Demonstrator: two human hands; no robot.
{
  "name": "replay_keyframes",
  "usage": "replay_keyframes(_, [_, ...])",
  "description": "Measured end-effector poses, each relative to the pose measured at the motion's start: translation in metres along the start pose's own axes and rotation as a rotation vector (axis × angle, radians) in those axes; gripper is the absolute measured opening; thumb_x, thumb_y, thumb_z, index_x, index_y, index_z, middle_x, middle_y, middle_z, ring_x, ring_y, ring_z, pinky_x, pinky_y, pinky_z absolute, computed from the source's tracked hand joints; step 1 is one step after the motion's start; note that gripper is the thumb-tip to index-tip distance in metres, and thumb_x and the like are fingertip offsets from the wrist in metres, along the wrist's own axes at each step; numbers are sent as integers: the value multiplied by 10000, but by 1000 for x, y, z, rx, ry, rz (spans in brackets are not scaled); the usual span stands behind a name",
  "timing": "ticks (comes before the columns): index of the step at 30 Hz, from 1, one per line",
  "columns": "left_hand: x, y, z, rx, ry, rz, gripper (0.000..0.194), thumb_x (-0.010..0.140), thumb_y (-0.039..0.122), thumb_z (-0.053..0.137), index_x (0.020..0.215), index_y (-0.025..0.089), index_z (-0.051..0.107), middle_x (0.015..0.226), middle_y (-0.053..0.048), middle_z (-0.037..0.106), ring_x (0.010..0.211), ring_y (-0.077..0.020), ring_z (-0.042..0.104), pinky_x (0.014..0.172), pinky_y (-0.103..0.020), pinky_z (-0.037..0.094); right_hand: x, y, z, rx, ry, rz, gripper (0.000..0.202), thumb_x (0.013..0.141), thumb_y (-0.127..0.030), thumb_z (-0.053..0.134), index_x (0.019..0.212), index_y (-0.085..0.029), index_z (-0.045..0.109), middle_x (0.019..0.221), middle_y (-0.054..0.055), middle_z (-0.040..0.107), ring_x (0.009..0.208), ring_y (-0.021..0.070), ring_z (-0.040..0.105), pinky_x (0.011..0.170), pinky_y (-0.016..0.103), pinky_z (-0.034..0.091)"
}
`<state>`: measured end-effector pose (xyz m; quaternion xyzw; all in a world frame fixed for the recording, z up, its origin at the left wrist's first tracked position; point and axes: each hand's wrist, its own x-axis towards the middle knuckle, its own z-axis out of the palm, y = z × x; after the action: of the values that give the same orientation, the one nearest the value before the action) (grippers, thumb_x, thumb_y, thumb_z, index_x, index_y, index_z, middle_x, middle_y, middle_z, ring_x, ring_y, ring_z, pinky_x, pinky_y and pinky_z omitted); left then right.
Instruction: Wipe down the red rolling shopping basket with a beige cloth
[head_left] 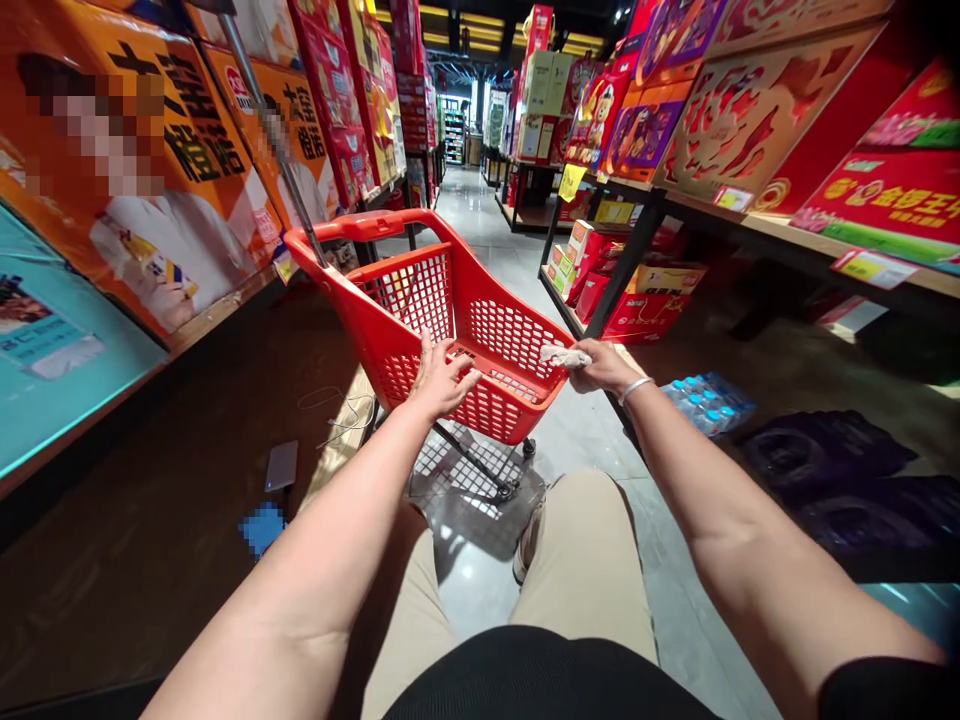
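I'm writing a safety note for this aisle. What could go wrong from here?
The red cart stands on wheels, so it could roll if the left hand or the right hand, which holds a white cloth at its near end, presses on it. The metal pole by the handle seems close to the orange boxes and might knock them if the cart shifts.

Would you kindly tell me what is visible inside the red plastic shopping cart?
Inside the cart, perforated red walls and part of its floor show; the bare left hand and near wall hide the remaining floor.
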<state>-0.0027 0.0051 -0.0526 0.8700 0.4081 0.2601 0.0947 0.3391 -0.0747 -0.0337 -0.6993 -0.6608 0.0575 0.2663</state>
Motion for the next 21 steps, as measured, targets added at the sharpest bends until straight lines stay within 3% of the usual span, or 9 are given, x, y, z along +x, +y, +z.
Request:
replay_keyframes(3, [0, -1, 1, -11, 5, -7, 341, 942, 481, 582, 1153, 251, 719, 1553, -85, 370, 1582, -377, -74, 1287, -595, 122, 16, 7, 1, -66, 49, 82, 218, 728, -191, 607, 898, -103, 711, 933, 103, 704, 839, 191, 618, 819, 315, 450])
replay_keyframes(5, [0, -2, 3, -20, 21, -3, 332, 939, 478, 590, 1136, 244, 722, 1552, -87, 369, 1583, -372, -78, 1288, -587, 124, 10, -1, 4, -63, 24, 88, 220, 735, -197, 602, 907, -113, 710, 938, 100, 708, 835, 187, 619, 795, 303, 452])
replay_keyframes(10, [1, -2, 6, -23, 60, 2, 314, 930, 478, 614, 1082, 234, 739, 1529, -91, 397, 1583, -367, -94, 1293, -575, 106, -38, -56, 7, 128, -155, -59, 160, 733, -210, 615, 860, -168, 703, 809, 26, 711, 739, 166, 621, 683, 254, 457])
replay_keyframes(13, [2, -3, 6, -27, 55, -1, 302, 934, 454, 609, 1087, 239, 756, 1527, -88, 412, 1586, -356, -86, 1300, -559, 98, -55, -95, 4, 283, -278, -195, 215, 755, -228, 616, 935, -167, 714, 863, 21, 724, 768, 166, 637, 694, 252, 472])
replay_keyframes(16, [2, -9, 2, -56, 16, 20, 295, 943, 329, 567, 1164, 269, 754, 1555, -57, 413, 1594, -333, -59, 1304, -551, 96, -52, -127, 9, 340, -88, -272, 387, 820, -259, 623, 1198, -190, 669, 1115, 48, 720, 970, 201, 656, 870, 317, 500])
replay_keyframes(18, [1, -15, 0, -70, -17, 39, 354, 893, 246, 590, 1212, 271, 740, 1581, -36, 407, 1599, -321, -24, 1312, -524, 97, -46, -143, 22, 201, 57, -353, 441, 855, -270, 655, 1292, -214, 632, 1279, 73, 670, 1142, 239, 599, 1016, 387, 446])
replay_keyframes(21, [0, -23, -4, -77, -54, 46, 420, 837, 207, 624, 1241, 263, 726, 1585, -16, 428, 1603, -299, 15, 1319, -473, 110, -50, -158, 52, -125, 55, -465, 372, 944, -243, 598, 1314, -259, 631, 1444, 71, 582, 1321, 287, 453, 1080, 461, 353])
